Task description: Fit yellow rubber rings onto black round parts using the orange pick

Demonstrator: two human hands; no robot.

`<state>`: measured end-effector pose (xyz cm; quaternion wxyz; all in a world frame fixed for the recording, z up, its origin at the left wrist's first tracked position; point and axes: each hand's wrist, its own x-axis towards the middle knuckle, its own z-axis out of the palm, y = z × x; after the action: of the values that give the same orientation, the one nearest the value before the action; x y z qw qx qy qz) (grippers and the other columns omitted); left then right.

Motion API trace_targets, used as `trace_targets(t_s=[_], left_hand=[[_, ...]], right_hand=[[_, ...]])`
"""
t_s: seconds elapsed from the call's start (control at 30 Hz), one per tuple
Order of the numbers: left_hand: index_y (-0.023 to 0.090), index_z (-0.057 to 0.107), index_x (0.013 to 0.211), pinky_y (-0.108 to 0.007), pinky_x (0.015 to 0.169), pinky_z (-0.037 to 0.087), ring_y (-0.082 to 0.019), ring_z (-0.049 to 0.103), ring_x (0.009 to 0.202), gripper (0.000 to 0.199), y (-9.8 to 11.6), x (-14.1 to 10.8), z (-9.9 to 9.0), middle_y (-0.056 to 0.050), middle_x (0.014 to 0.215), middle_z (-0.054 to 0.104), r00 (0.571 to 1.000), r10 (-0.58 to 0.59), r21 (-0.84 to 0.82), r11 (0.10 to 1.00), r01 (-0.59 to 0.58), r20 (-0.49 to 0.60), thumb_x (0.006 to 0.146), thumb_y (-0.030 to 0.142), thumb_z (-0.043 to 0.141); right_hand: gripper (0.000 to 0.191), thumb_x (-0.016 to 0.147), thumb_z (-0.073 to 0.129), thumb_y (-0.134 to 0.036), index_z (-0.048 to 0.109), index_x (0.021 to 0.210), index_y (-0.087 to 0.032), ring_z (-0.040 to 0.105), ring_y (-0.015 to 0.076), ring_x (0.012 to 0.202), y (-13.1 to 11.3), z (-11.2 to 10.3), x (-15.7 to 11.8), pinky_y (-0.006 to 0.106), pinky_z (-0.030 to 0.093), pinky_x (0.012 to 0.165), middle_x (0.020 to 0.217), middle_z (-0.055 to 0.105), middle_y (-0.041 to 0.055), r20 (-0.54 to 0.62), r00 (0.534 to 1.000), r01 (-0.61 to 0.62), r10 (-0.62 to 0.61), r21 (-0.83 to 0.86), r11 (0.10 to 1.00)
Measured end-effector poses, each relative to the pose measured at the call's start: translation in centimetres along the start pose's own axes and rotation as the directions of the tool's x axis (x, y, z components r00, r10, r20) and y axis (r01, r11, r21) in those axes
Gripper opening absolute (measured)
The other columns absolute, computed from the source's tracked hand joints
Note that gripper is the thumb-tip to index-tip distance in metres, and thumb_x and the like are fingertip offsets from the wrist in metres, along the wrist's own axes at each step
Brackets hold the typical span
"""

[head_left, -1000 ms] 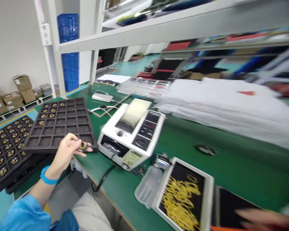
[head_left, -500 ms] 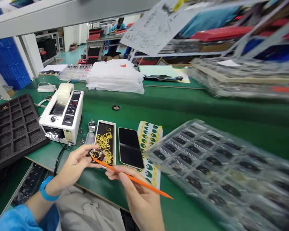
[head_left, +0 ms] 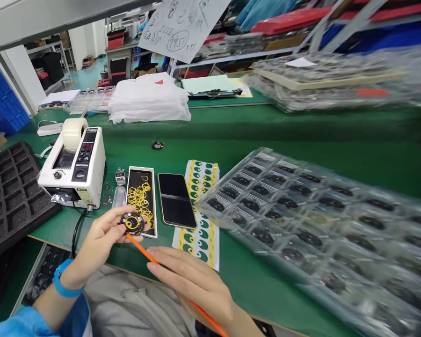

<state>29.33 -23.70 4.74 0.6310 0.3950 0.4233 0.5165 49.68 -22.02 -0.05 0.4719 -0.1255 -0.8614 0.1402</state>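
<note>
A round black part [head_left: 132,223] with a yellow ring on its face is pinched in my left hand [head_left: 107,234], over the near end of a white-edged tray [head_left: 155,206] of yellow rings. My right hand [head_left: 192,281] is closed on an orange stick [head_left: 145,253], whose tip is by the lower edge of the round part; whether they touch I cannot tell. Beside the tray lies a black phone [head_left: 177,200], and a sticker sheet [head_left: 196,238] with green and yellow shapes extends behind and below the phone.
A white tape dispenser [head_left: 73,164] and a black foam tray [head_left: 14,187] are at the left. A large clear tray [head_left: 323,220] of black parts covers the right side. At the back stand white packing sheets [head_left: 149,98]. A small round part [head_left: 157,145] lies mid-table.
The view has shifted, so the table items appear further left. My right hand has turned, its back now more upward, and the stick's tip has moved off the part's face to its lower edge.
</note>
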Motion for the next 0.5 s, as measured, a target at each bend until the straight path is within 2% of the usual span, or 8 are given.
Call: trace_targets(t_s=[0.07, 0.1, 0.2, 0.23, 0.3, 0.37, 0.43, 0.5], left_hand=[[0.023, 0.070, 0.114, -0.030, 0.082, 0.060, -0.023, 0.073, 0.099, 0.028, -0.2, 0.1, 0.5, -0.006, 0.109, 0.075, 1.000, 0.009, -0.044, 0.999, -0.010, -0.028, 0.088, 0.021, 0.063], [0.023, 0.070, 0.113, -0.031, 0.083, 0.061, -0.023, 0.073, 0.099, 0.027, -0.3, 0.2, 0.8, -0.007, 0.110, 0.075, 0.999, 0.013, -0.062, 0.998, -0.016, -0.045, 0.087, 0.022, 0.065], [0.022, 0.069, 0.113, -0.033, 0.084, 0.061, -0.024, 0.073, 0.099, 0.030, -0.9, 0.2, 1.6, -0.008, 0.114, 0.073, 0.995, 0.029, -0.086, 0.996, -0.037, -0.092, 0.084, 0.026, 0.070], [0.021, 0.068, 0.114, -0.033, 0.085, 0.060, -0.024, 0.072, 0.100, 0.032, -1.1, 0.1, 1.9, -0.009, 0.114, 0.073, 0.994, 0.034, -0.087, 0.995, -0.044, -0.103, 0.083, 0.027, 0.071], [0.021, 0.066, 0.117, -0.035, 0.087, 0.060, -0.026, 0.071, 0.104, 0.036, -1.6, 0.0, 2.3, -0.010, 0.116, 0.072, 0.991, 0.049, -0.082, 0.995, -0.059, -0.124, 0.083, 0.031, 0.072], [0.021, 0.064, 0.120, -0.037, 0.089, 0.059, -0.027, 0.069, 0.108, 0.039, -2.1, -0.2, 2.6, -0.011, 0.119, 0.070, 0.988, 0.068, -0.069, 0.995, -0.078, -0.140, 0.083, 0.034, 0.072], [0.022, 0.063, 0.123, -0.037, 0.091, 0.059, -0.028, 0.067, 0.112, 0.042, -2.5, -0.3, 2.9, -0.011, 0.126, 0.067, 0.983, 0.094, -0.048, 0.994, -0.103, -0.159, 0.084, 0.036, 0.071], [0.023, 0.062, 0.125, -0.037, 0.092, 0.058, -0.028, 0.066, 0.113, 0.044, -2.8, -0.3, 3.1, -0.012, 0.129, 0.065, 0.980, 0.111, -0.030, 0.993, -0.117, -0.163, 0.084, 0.038, 0.070]], right_hand=[[0.024, 0.098, 0.046, -0.005, 0.066, 0.109, -0.009, 0.066, 0.0212, 0.107, 0.0, -0.4, -0.1, 0.033, 0.058, 0.088, 0.102, 0.073, 0.0124, 0.047, 0.998, 0.055, -0.052, -0.068, 0.996], [0.023, 0.098, 0.046, -0.006, 0.066, 0.109, -0.009, 0.067, 0.0211, 0.105, -0.1, -0.5, -0.1, 0.033, 0.058, 0.088, 0.101, 0.074, 0.0123, 0.033, 0.998, 0.053, -0.051, -0.076, 0.996], [0.023, 0.097, 0.047, -0.006, 0.065, 0.111, -0.012, 0.069, 0.0201, 0.099, -0.8, -0.1, 0.1, 0.032, 0.060, 0.083, 0.098, 0.073, 0.0118, -0.142, 0.987, -0.077, 0.077, 0.008, 0.997], [0.026, 0.095, 0.049, -0.005, 0.065, 0.114, -0.013, 0.069, 0.0198, 0.096, -1.0, 0.3, 0.2, 0.032, 0.060, 0.080, 0.097, 0.073, 0.0110, -0.226, 0.963, -0.140, 0.149, 0.055, 0.989], [0.035, 0.090, 0.052, 0.000, 0.064, 0.120, -0.017, 0.070, 0.0189, 0.092, -1.6, 1.3, 0.4, 0.031, 0.061, 0.076, 0.097, 0.072, 0.0081, -0.376, 0.885, -0.243, 0.274, 0.129, 0.961], [0.045, 0.086, 0.054, 0.005, 0.064, 0.122, -0.021, 0.069, 0.0178, 0.090, -1.9, 2.4, 0.5, 0.030, 0.060, 0.075, 0.097, 0.072, 0.0052, -0.471, 0.817, -0.294, 0.333, 0.157, 0.943], [0.049, 0.085, 0.055, 0.007, 0.065, 0.123, -0.023, 0.069, 0.0174, 0.091, -2.0, 3.3, 0.6, 0.030, 0.060, 0.076, 0.098, 0.072, 0.0042, -0.505, 0.786, -0.319, 0.356, 0.160, 0.934], [0.048, 0.085, 0.054, 0.007, 0.064, 0.123, -0.021, 0.068, 0.0175, 0.091, -2.1, 3.8, 0.7, 0.031, 0.059, 0.077, 0.098, 0.071, 0.0050, -0.515, 0.778, -0.331, 0.360, 0.152, 0.931]])
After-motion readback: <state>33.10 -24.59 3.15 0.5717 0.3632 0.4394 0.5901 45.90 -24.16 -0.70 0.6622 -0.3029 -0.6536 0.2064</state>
